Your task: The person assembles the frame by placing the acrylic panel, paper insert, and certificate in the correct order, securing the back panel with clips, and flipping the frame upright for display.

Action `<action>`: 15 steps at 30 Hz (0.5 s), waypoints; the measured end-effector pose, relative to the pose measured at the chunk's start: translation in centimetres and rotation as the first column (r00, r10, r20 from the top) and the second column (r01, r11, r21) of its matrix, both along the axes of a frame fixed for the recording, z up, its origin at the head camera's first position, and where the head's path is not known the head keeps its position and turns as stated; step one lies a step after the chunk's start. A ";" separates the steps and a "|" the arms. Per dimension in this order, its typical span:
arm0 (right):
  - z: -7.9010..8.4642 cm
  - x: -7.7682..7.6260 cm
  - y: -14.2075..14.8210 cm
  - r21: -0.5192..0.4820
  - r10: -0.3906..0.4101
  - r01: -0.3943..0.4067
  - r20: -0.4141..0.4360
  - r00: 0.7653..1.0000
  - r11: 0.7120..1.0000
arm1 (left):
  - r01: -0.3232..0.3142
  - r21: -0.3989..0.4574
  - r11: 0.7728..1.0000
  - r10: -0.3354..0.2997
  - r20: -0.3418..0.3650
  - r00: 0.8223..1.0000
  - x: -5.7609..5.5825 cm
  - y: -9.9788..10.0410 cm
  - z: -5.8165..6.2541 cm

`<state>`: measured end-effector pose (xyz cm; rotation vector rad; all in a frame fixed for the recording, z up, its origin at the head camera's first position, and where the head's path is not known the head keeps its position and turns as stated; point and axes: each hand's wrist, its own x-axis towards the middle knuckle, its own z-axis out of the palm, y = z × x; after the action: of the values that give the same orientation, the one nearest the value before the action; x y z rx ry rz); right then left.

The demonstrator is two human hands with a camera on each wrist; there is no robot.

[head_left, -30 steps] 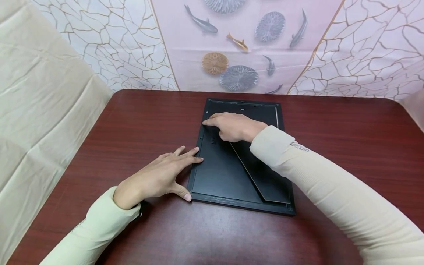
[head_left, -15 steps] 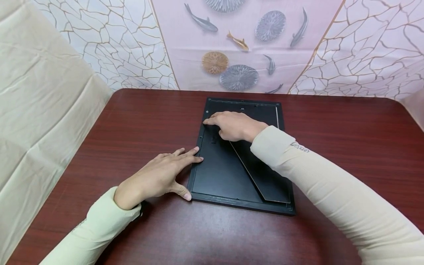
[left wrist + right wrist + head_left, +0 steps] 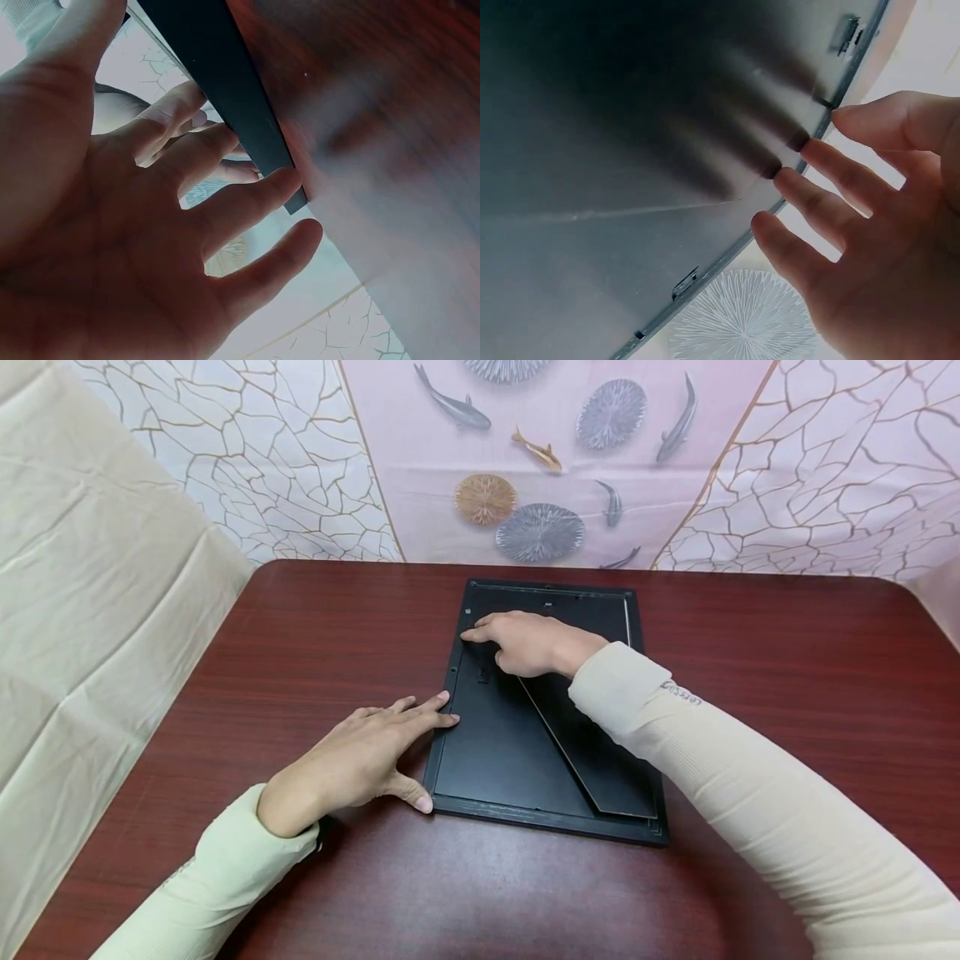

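A black picture frame (image 3: 495, 760) lies face down on the table, its back panel upward. A flat easel leg (image 3: 607, 768) runs slantwise across the back. My left hand (image 3: 360, 756) has its fingers spread along the frame's near left side, fingertips and thumb touching the edge. Over the upper part reaches my right hand (image 3: 536, 643), its extended index finger touching the left rim. In the right wrist view its fingers (image 3: 821, 206) look fairly straight, close to the back panel's edge. Small metal fastening tabs (image 3: 847, 34) sit along that edge.
The frame stands on a dark red wooden table (image 3: 337, 635). A patterned cloth (image 3: 420, 502) with fish and round motifs hangs behind it, and a cream cloth (image 3: 90, 610) hangs at the left.
Both hands and the frame keep their places; the whole head view shifts only very slightly.
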<state>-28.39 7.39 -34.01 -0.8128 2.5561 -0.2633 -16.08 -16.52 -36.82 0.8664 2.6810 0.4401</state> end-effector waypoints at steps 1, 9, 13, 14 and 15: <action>0.1 0.0 0.0 -0.002 0.000 0.000 0.010 1.000 1.000 | 0.001 0.000 1.000 -0.001 0.000 1.000 0.0 0.0 0.0; 0.4 -0.2 0.3 -0.013 -0.009 0.010 0.091 0.996 1.000 | 0.000 0.003 1.000 0.000 0.003 1.000 0.0 0.0 0.0; 0.4 -0.4 0.5 0.002 -0.016 0.016 0.105 0.994 1.000 | -0.004 -0.001 1.000 0.004 0.011 1.000 0.0 0.0 0.0; 0.4 -0.4 0.5 0.005 -0.016 0.015 0.107 0.994 1.000 | -0.006 -0.004 1.000 0.006 0.014 1.000 0.0 0.0 0.0; 0.4 -0.4 0.5 0.007 -0.017 0.017 0.111 0.994 1.000 | -0.008 -0.004 1.000 0.008 0.018 1.000 0.0 0.1 0.0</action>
<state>-28.80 7.93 -33.63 -0.7529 2.4594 -0.2978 -16.10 -16.46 -36.78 0.8461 2.6688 0.4420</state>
